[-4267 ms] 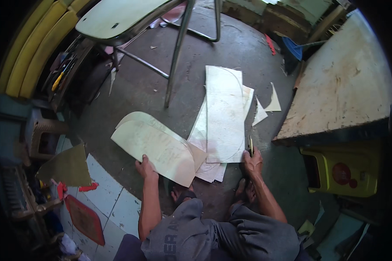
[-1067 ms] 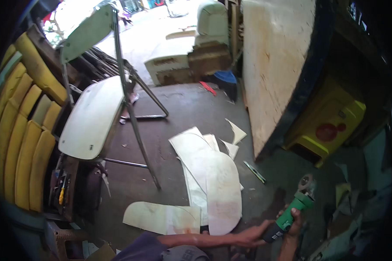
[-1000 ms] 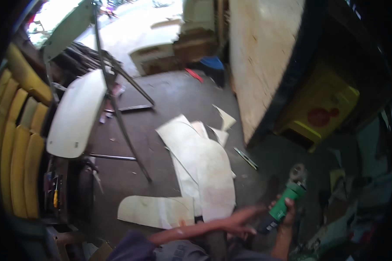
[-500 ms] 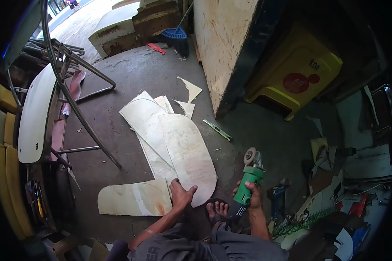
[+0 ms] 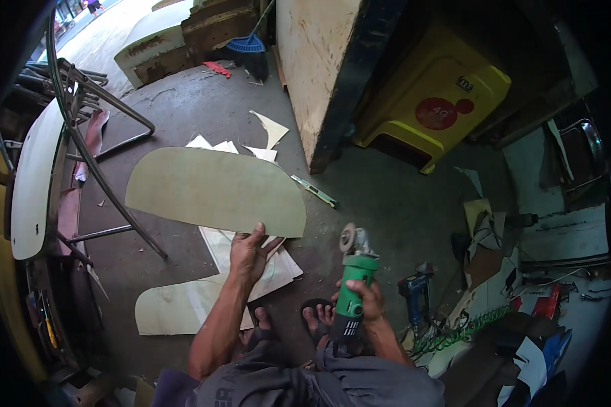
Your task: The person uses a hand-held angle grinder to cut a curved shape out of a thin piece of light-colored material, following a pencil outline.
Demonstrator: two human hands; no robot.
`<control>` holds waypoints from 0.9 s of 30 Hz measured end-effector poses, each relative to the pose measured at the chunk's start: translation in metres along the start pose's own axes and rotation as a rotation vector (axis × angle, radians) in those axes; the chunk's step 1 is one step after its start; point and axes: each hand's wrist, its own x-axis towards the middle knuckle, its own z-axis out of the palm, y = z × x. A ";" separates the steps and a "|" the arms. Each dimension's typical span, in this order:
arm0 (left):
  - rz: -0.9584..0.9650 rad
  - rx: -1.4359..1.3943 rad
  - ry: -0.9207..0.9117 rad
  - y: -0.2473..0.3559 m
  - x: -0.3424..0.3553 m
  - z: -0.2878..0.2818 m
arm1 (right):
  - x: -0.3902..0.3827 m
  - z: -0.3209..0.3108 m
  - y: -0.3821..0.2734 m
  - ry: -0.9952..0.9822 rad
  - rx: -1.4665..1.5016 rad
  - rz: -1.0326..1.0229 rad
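Note:
With its thumb on top and fingers beneath, my left hand grips the near edge of a thin pale board with rounded corners, held up above the floor. My right hand is wrapped around the green body of an angle grinder, its disc pointing away from me. Under the raised board lie pale sheets, partly hidden by it and by my left hand. Another cut board rests flat to the left of my feet.
A utility knife and pale offcuts lie on the floor. Metal chair legs stand at left. At right are a yellow plastic stool, a blue staple gun and a green coiled hose. A blue broom is far back.
My left hand has picked up the rounded board from the sheets and turned it sideways. The grinder has moved slightly left in my right hand, and the view has shifted.

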 end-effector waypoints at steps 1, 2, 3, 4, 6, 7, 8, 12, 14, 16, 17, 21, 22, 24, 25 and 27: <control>-0.001 -0.001 0.008 0.001 0.002 0.004 | -0.001 0.003 0.002 0.012 -0.029 0.010; 0.000 -0.003 0.016 0.002 0.003 0.007 | -0.002 0.005 0.004 -0.007 -0.040 0.034; 0.002 -0.004 0.025 0.000 0.003 0.009 | -0.001 0.006 0.006 -0.028 -0.051 0.057; 0.004 0.002 0.026 -0.003 0.002 0.008 | -0.002 0.007 0.009 -0.046 -0.058 0.086; 0.010 0.012 0.028 -0.008 -0.002 0.006 | -0.001 0.010 0.013 -0.063 -0.078 0.109; 0.010 0.021 0.030 -0.009 -0.004 0.005 | -0.001 0.012 0.015 -0.070 -0.088 0.123; 0.010 0.030 0.033 -0.009 -0.006 0.005 | -0.002 0.014 0.015 -0.077 -0.099 0.138; 0.018 0.031 0.034 -0.016 -0.010 0.004 | -0.002 0.016 0.017 -0.085 -0.129 0.149; 0.028 0.025 0.029 -0.017 -0.012 0.006 | -0.002 0.017 0.018 -0.076 -0.126 0.153; 0.025 0.025 0.033 -0.017 -0.013 0.005 | -0.002 0.019 0.016 -0.065 -0.124 0.165; 0.018 0.028 0.040 -0.017 -0.013 0.005 | -0.004 0.023 0.013 -0.058 -0.123 0.175; 0.025 0.002 0.053 -0.017 -0.014 0.007 | -0.004 0.024 0.014 -0.070 -0.142 0.171; 0.028 0.001 0.061 -0.017 -0.014 0.008 | -0.004 0.025 0.014 -0.077 -0.147 0.174; 0.032 0.001 0.078 -0.017 -0.015 0.009 | -0.005 0.028 0.014 -0.090 -0.158 0.182; 0.024 -0.004 0.077 -0.017 -0.015 0.009 | -0.004 0.027 0.014 -0.082 -0.163 0.174; 0.009 -0.012 0.075 -0.018 -0.016 0.009 | -0.003 0.025 0.016 -0.067 -0.171 0.158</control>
